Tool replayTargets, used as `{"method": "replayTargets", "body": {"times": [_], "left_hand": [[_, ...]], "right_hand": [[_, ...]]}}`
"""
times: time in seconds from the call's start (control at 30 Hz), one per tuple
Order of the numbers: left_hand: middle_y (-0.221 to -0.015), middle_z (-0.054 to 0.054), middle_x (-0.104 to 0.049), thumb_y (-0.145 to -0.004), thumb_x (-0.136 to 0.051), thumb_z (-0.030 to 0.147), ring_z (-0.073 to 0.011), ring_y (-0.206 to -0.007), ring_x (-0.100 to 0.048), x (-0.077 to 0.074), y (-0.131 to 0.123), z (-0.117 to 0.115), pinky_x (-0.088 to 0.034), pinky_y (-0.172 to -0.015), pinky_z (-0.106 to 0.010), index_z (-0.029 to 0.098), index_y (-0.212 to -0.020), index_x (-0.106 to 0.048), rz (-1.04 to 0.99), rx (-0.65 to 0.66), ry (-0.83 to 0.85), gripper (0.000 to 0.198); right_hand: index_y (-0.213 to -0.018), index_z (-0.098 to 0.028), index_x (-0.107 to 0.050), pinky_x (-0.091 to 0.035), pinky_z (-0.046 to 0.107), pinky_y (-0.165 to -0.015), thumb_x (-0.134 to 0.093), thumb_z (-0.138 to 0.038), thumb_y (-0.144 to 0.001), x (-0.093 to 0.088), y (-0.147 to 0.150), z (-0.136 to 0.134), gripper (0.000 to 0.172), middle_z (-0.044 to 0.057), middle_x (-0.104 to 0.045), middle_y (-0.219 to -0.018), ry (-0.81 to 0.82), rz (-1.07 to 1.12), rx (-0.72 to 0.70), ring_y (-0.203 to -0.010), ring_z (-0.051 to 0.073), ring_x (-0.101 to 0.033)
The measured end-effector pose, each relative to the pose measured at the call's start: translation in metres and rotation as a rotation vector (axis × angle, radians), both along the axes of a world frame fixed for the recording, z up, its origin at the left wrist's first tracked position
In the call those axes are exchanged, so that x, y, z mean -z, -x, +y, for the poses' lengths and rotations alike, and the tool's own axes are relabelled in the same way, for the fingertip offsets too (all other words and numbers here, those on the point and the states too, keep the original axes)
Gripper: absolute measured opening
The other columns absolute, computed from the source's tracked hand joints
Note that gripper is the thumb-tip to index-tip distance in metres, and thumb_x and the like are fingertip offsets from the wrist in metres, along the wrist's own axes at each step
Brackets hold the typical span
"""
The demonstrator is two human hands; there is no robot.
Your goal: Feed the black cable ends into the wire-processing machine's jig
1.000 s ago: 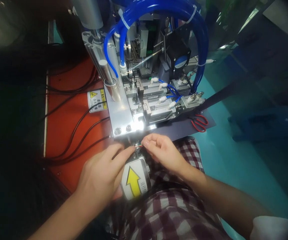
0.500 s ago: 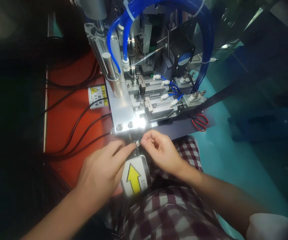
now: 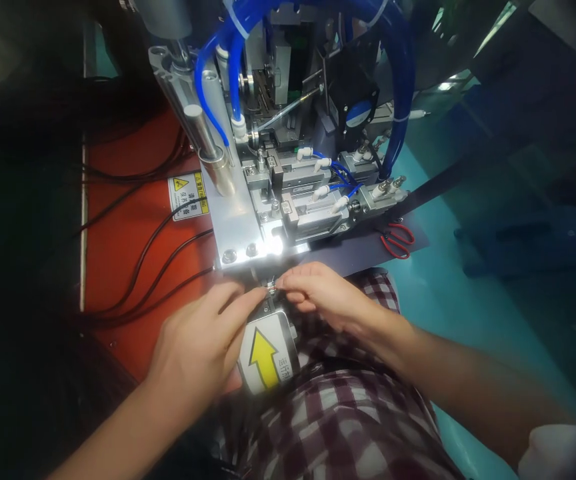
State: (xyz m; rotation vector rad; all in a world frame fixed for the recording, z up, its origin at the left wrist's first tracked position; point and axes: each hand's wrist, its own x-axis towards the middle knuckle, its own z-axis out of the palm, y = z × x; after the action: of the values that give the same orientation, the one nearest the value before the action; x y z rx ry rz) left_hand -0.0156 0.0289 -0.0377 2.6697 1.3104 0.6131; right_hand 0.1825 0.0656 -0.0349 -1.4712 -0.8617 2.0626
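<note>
A small shiny metal piece [image 3: 271,288] sits on a narrow track, just below the front edge of a silver machine plate [image 3: 238,230]. From the left, my left hand [image 3: 195,333] presses its thumb tip against this piece; the other fingers curl beside the track, partly hidden. My right hand [image 3: 323,293] comes from the right with thumb and forefinger pinched at the piece. Whatever lies between those fingertips is too small to make out. Below both hands is a white plate with a yellow arrow [image 3: 264,360].
The machine carries metal cylinders [image 3: 313,217] and thick blue air hoses [image 3: 401,87]. Red-handled snips [image 3: 398,241] lie on a dark sheet at the right. Black cables [image 3: 143,260] cross the orange surface [image 3: 113,233] on the left, near a warning label [image 3: 188,197].
My right hand has turned, its thumb and forefinger now closer together at the small metal piece. My left hand keeps its hold. The whole view has shifted slightly.
</note>
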Motion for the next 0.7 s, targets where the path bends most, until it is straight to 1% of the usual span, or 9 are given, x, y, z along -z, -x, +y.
{"method": "replayTargets", "body": {"times": [0.03,0.1,0.17,0.27,0.4,0.5,0.6,0.7], "left_hand": [[-0.092,-0.005,-0.066,-0.096,-0.044,0.016,-0.0158,-0.070,-0.066,0.001,0.001,0.000,-0.050,-0.057,-0.026,0.016,-0.112,-0.069,-0.002,-0.003,0.005,0.029],[-0.095,-0.005,-0.066,-0.096,-0.044,0.017,-0.0160,-0.072,-0.066,0.003,0.001,-0.001,-0.050,-0.059,-0.026,0.017,-0.113,-0.068,-0.011,-0.014,0.007,0.029],[-0.096,-0.005,-0.066,-0.096,-0.044,0.017,-0.0160,-0.072,-0.066,0.005,0.002,-0.002,-0.050,-0.059,-0.026,0.018,-0.113,-0.068,-0.019,-0.024,0.000,0.030],[-0.094,-0.005,-0.066,-0.096,-0.044,0.017,-0.0162,-0.071,-0.066,0.006,0.001,-0.002,-0.050,-0.058,-0.026,0.017,-0.113,-0.068,-0.024,-0.020,-0.005,0.030],[-0.092,-0.006,-0.067,-0.096,-0.045,0.017,-0.0164,-0.070,-0.067,0.002,0.000,0.000,-0.050,-0.057,-0.026,0.015,-0.112,-0.069,-0.017,-0.008,-0.002,0.029],[-0.091,-0.006,-0.067,-0.096,-0.045,0.017,-0.0167,-0.070,-0.067,-0.001,-0.001,0.001,-0.050,-0.056,-0.026,0.015,-0.112,-0.070,-0.010,-0.004,0.003,0.030],[-0.091,-0.006,-0.067,-0.096,-0.044,0.017,-0.0165,-0.070,-0.068,0.000,0.000,0.001,-0.051,-0.056,-0.025,0.015,-0.112,-0.070,-0.010,-0.003,0.000,0.031],[-0.092,-0.006,-0.067,-0.096,-0.043,0.018,-0.0160,-0.070,-0.067,0.002,0.000,-0.001,-0.051,-0.056,-0.025,0.015,-0.113,-0.069,-0.005,-0.001,0.003,0.031]], "right_hand": [[-0.052,-0.017,-0.044,-0.017,0.020,-0.042,-0.057,-0.018,-0.080,0.000,-0.002,0.001,0.031,-0.009,-0.037,-0.045,-0.009,-0.013,-0.015,-0.040,0.002,-0.026],[-0.056,-0.017,-0.049,-0.021,0.020,-0.042,-0.059,-0.022,-0.082,0.001,-0.006,-0.002,0.028,-0.008,-0.041,-0.043,-0.102,-0.077,0.002,-0.039,0.004,-0.032],[-0.065,-0.016,-0.055,-0.026,0.021,-0.042,-0.060,-0.027,-0.084,0.003,-0.008,-0.007,0.022,-0.008,-0.044,-0.044,-0.224,-0.143,0.057,-0.040,0.006,-0.036],[-0.080,-0.016,-0.061,-0.027,0.021,-0.043,-0.063,-0.032,-0.085,0.006,-0.007,-0.015,0.017,-0.009,-0.044,-0.048,-0.342,-0.177,0.093,-0.042,0.007,-0.036],[-0.079,-0.017,-0.059,-0.030,0.022,-0.046,-0.062,-0.030,-0.086,0.010,0.001,-0.021,0.015,-0.007,-0.045,-0.056,-0.485,-0.231,0.101,-0.049,0.008,-0.039],[-0.080,-0.018,-0.057,-0.034,0.024,-0.051,-0.056,-0.027,-0.090,0.012,0.003,-0.023,0.014,-0.006,-0.047,-0.058,-0.603,-0.287,0.053,-0.052,0.009,-0.042],[-0.080,-0.019,-0.055,-0.034,0.025,-0.051,-0.054,-0.027,-0.091,0.013,0.004,-0.025,0.014,-0.006,-0.047,-0.059,-0.640,-0.314,0.039,-0.053,0.010,-0.043],[-0.080,-0.019,-0.055,-0.035,0.024,-0.051,-0.054,-0.027,-0.091,0.017,0.003,-0.025,0.013,-0.006,-0.048,-0.059,-0.608,-0.313,0.049,-0.053,0.010,-0.044]]}}
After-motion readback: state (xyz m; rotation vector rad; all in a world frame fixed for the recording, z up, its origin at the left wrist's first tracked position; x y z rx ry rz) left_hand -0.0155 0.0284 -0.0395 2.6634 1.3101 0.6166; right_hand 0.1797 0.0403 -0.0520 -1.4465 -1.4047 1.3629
